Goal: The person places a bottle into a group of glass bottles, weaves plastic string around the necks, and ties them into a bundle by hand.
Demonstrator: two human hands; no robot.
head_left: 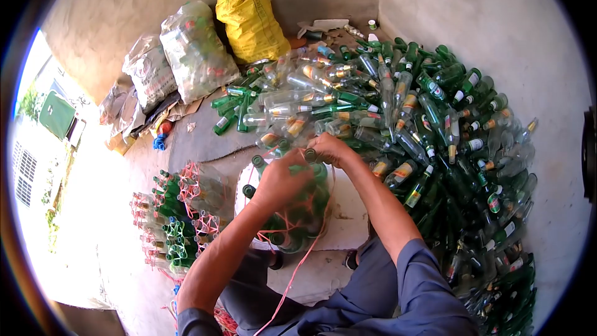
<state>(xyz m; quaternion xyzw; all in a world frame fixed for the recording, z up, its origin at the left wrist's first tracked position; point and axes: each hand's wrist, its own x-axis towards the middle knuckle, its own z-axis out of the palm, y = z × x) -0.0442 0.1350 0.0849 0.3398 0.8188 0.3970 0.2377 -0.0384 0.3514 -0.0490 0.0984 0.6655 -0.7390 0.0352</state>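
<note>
Between my knees, a bundle of green glass bottles (303, 214) stands on a white block (348, 218). Pink string (291, 281) criss-crosses the bundle, and a loose length trails down to my lap. My left hand (285, 180) is over the bottle necks, smeared by motion, so its fingers cannot be read. At the far side of the bundle my right hand (329, 149) is closed in a pinch, with the string running down from it along the bundle's right side. Both hands partly cover the bottle tops.
A large heap of loose bottles (435, 130) fills the back and right, up to the wall. On the left stand several string-tied bottle bundles (180, 218). Behind them are a yellow sack (252, 22) and a clear bag (196, 56) of bottles.
</note>
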